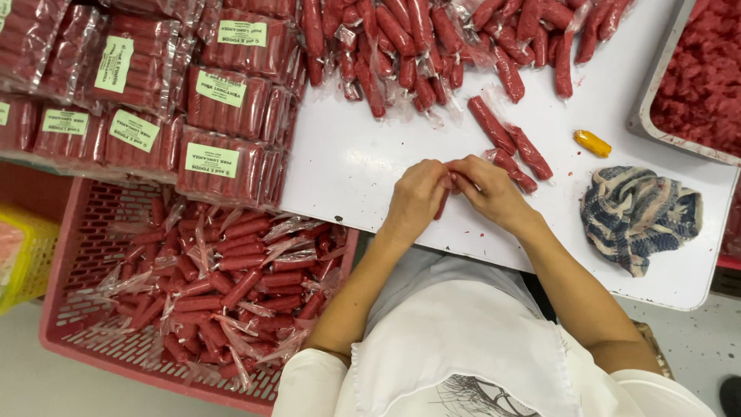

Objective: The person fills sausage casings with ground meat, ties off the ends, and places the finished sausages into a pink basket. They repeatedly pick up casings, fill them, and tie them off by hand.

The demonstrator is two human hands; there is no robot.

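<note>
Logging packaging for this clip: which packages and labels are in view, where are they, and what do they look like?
Sealed packs: stacked at upper left, flat clear plastic over rows of red sausages.
Labels: one on each pack, pale green rectangles with dark print.
Loose wrapped sausages: in the pink crate at lower left, red sticks in clear twisted film.
Wrapped pile: on the white table, top centre.
</note>
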